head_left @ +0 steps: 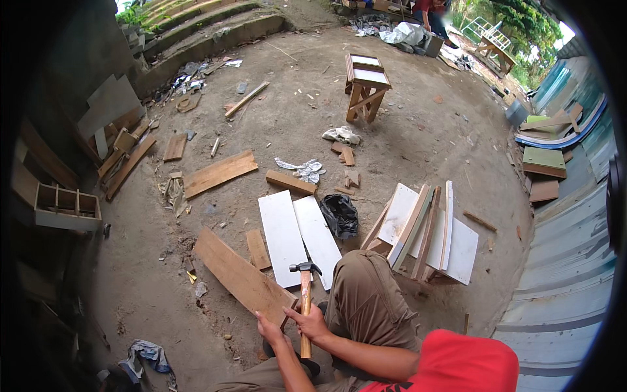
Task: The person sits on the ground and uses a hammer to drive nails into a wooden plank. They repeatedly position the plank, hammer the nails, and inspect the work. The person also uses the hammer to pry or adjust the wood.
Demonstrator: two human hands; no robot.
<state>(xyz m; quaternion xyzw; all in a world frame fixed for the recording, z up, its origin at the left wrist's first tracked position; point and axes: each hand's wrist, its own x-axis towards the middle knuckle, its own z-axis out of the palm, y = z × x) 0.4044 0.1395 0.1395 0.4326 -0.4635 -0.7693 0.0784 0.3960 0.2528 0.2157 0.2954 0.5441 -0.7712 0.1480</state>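
A long brown wooden board (238,271) slants across the ground in front of me, its near end raised by my knees. My left hand (270,330) is closed on that near end. My right hand (316,326) is closed around the wooden handle of a claw hammer (305,294), and its fingertips reach the board's corner. The hammer stands head up, its dark metal head over the near end of a white panel (281,228). Beside this lies a second white panel (315,225). My palms are hidden.
A black plastic bag (339,215) lies beyond my knee. White panels and wooden strips (424,228) lean together at right. A small wooden stool (369,81) stands farther off. Loose planks (221,174) lie left of centre, a compartmented wooden box (68,219) at far left. Another person (431,13) bends at the back.
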